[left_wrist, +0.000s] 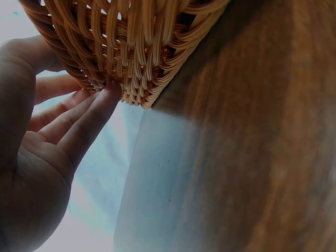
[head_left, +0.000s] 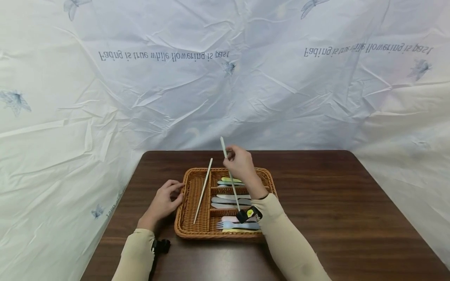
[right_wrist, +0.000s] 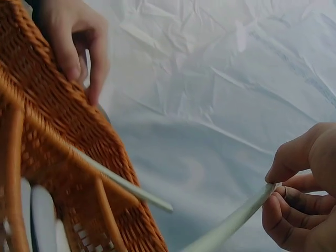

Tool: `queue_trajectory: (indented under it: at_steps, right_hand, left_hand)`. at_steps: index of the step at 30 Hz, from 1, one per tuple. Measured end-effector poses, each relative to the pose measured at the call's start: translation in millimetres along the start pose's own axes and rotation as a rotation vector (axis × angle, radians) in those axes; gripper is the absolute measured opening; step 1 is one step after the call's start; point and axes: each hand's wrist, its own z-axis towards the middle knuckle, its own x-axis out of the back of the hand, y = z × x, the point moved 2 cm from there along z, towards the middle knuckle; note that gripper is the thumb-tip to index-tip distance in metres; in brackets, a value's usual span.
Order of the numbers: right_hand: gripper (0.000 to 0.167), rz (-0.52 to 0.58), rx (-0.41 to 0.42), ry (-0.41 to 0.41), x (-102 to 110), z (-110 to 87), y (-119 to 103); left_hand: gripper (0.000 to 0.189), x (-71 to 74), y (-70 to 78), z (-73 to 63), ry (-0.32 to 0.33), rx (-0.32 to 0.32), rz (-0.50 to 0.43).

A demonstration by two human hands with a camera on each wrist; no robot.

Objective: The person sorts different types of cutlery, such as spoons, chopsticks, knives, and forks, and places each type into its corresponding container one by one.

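Observation:
My right hand [head_left: 240,163] pinches a pale chopstick [head_left: 224,145] near its upper end, above the far side of a wicker basket [head_left: 180,230]. The held chopstick slants down over the compartments on the right. Another pale chopstick [head_left: 204,189] lies aslant in the long left compartment, its far end sticking out past the back rim. At the basket's left edge, the fingers of my left hand [head_left: 162,201] touch the rim and outer wall. In the left wrist view, those fingers [left_wrist: 86,121] look fairly straight against the wicker [left_wrist: 126,58].
Dividers split the basket's right side into three compartments. The nearest holds a fork [head_left: 239,225] and other pastel cutlery, the middle one several knives [head_left: 228,201], the farthest more pastel handles [head_left: 230,180]. A dark wooden table [head_left: 334,218] carries the basket; a pale printed cloth [head_left: 263,101] hangs behind.

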Motion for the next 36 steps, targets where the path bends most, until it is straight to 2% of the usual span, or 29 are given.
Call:
queue_trajectory:
  at_steps: [8, 17, 25, 36]
  right_hand:
    - [0.033, 0.036, 0.018, -0.05, -32, 0.1, -22]
    - [0.035, 0.087, 0.029, -0.034, -53, -1.8, -37]
    - [0.036, 0.015, -0.004, -0.069, -58, -7.4, -31]
    - [0.034, -0.043, 0.049, -0.079, -47, -12.3, -20]
  left_hand:
    - [0.033, -0.7, -0.4, -0.8, 0.005, -0.003, 0.001]
    - [0.032, -3.1, 4.4, 2.3, 0.01, -0.015, 0.002]
    - [0.032, -3.3, 6.3, 3.6, -0.003, -0.003, 0.018]
    - [0.032, -3.3, 2.8, 1.5, 0.005, -0.001, 0.018]
